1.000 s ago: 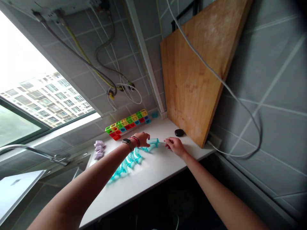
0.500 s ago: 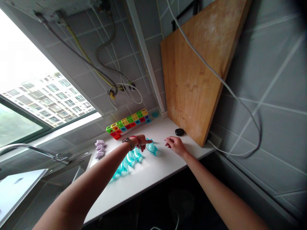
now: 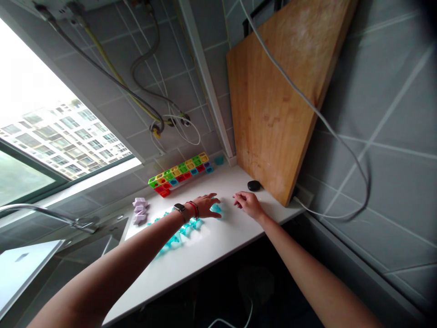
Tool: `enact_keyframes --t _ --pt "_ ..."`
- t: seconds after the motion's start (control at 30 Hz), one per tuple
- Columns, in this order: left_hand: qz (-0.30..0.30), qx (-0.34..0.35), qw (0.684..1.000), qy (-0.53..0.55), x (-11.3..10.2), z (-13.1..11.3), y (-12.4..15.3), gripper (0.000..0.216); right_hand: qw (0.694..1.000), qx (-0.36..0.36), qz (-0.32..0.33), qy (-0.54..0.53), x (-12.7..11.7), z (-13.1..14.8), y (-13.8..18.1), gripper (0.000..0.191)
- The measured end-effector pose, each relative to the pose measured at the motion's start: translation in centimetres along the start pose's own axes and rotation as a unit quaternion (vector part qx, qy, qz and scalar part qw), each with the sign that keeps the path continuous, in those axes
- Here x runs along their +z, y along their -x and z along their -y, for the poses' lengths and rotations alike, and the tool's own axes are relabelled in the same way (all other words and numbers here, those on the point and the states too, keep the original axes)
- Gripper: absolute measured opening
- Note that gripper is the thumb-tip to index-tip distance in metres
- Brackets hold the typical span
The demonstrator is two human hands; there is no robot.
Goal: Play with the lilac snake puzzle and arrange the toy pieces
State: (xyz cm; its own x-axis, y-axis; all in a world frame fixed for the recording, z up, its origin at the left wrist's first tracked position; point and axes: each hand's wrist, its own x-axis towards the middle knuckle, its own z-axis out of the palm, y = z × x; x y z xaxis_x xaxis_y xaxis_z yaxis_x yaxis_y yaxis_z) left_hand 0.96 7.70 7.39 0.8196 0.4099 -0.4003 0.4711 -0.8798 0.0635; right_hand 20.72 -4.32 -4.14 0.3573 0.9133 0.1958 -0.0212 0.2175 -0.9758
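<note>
My left hand point(image 3: 205, 204), with a watch and red bands at the wrist, lies over the far end of a row of clear teal plastic pieces point(image 3: 177, 234) on the white counter point(image 3: 218, 241). Its fingers are stretched out flat on the pieces. My right hand point(image 3: 248, 203) hovers just to the right, fingers loosely curled, holding nothing that I can see. A row of red, green, yellow and blue blocks point(image 3: 179, 174) sits against the back wall. Some pale purple pieces point(image 3: 139, 211) lie at the left.
A big wooden board point(image 3: 273, 91) leans in the right corner with a small black object point(image 3: 254, 185) at its foot. A grey cable point(image 3: 344, 150) hangs across the tiled wall. A tap point(image 3: 51, 216) and sink are at the left, below a window.
My left hand has laid the raised curved teal piece down and now presses flat on the row. My right hand has hardly moved.
</note>
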Motion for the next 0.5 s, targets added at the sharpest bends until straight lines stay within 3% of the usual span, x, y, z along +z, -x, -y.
enact_keyframes --t 0.33,0.5 --pt "-0.019 -0.037 0.999 -0.015 1.2 3.5 1.7 0.095 1.000 0.005 -0.001 -0.011 0.0 0.0 0.0 0.040" --pt "-0.052 -0.040 0.998 -0.011 0.9 3.4 1.8 0.097 1.000 0.003 0.000 -0.009 0.1 0.3 0.1 0.040"
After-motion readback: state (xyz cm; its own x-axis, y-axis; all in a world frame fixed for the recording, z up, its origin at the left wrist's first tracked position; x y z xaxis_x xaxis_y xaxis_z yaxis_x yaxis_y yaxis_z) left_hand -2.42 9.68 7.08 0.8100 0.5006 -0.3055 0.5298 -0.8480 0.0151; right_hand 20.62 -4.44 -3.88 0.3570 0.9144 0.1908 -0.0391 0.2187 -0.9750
